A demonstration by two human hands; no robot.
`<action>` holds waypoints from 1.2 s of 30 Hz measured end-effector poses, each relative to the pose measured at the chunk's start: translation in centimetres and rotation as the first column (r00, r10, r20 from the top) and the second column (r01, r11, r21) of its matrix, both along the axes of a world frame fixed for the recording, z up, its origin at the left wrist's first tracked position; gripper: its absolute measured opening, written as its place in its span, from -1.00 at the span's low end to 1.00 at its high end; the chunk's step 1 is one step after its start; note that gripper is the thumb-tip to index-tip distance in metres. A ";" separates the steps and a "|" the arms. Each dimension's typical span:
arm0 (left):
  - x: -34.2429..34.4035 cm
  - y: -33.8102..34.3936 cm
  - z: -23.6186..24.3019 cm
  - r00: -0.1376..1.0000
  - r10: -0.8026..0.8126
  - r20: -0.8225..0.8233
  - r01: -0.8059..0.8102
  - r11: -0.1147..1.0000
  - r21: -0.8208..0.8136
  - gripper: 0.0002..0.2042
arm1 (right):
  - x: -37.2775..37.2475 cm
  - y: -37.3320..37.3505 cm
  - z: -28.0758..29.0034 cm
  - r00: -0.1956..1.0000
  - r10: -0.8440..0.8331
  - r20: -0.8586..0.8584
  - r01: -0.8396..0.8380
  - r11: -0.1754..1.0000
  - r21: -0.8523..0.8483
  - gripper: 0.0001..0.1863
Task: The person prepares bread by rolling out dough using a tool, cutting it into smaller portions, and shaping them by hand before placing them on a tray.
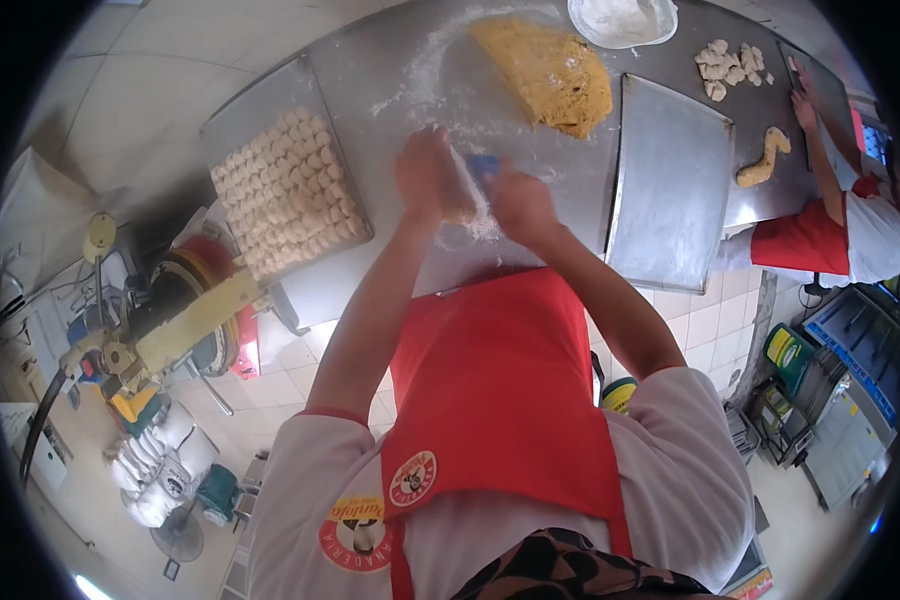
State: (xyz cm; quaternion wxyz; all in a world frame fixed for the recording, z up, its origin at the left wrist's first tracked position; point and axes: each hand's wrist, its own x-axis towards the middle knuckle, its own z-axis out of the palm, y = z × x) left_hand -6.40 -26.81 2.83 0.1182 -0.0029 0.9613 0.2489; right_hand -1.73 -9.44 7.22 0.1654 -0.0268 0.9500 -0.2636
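My right hand (pixel 523 205) is closed round a small blue tool (pixel 483 166) that looks like a dough scraper; motion blurs it, and its blade cannot be made out. Just left of it, my left hand (pixel 425 172) is smeared by motion, so its fingers do not show clearly. Between the two hands lies a pale, floury strip (pixel 473 195), perhaps dough, on the metal table (pixel 380 110). Beyond my hands sits a big lump of yellowish-brown dough (pixel 548 75), with loose flour scattered around it.
On the left, a tray (pixel 362 240) carries rows of small dough pieces (pixel 288 190). A bare metal tray (pixel 670 185) lies to the right. Past it are dough chunks (pixel 727 68), a curved dough piece (pixel 765 158) and a co-worker (pixel 820 235). A flour tub (pixel 622 22) stands at the back.
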 end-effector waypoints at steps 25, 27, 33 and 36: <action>7.0 1.4 -2.4 0.904 -0.195 -0.380 0.132 0.973 -0.187 -0.53 | -0.6 7.9 -5.3 0.945 -0.261 -0.196 0.193 0.931 -0.308 -0.76; 7.2 2.4 -3.9 0.934 -0.170 -0.313 0.121 0.978 -0.169 -0.51 | 2.2 8.1 -5.4 0.941 -0.313 -0.127 0.264 0.916 -0.301 -0.76; 1.8 5.7 -3.2 0.978 -0.112 -0.174 0.070 0.971 -0.229 -0.50 | 7.0 8.5 -10.8 0.844 -0.533 -0.064 0.491 0.814 -0.310 -0.72; -1.2 5.9 -2.6 0.997 -0.065 -0.045 0.071 0.986 0.151 -0.46 | 3.4 4.7 -13.4 0.768 -0.570 -0.290 0.492 0.816 -0.302 -0.70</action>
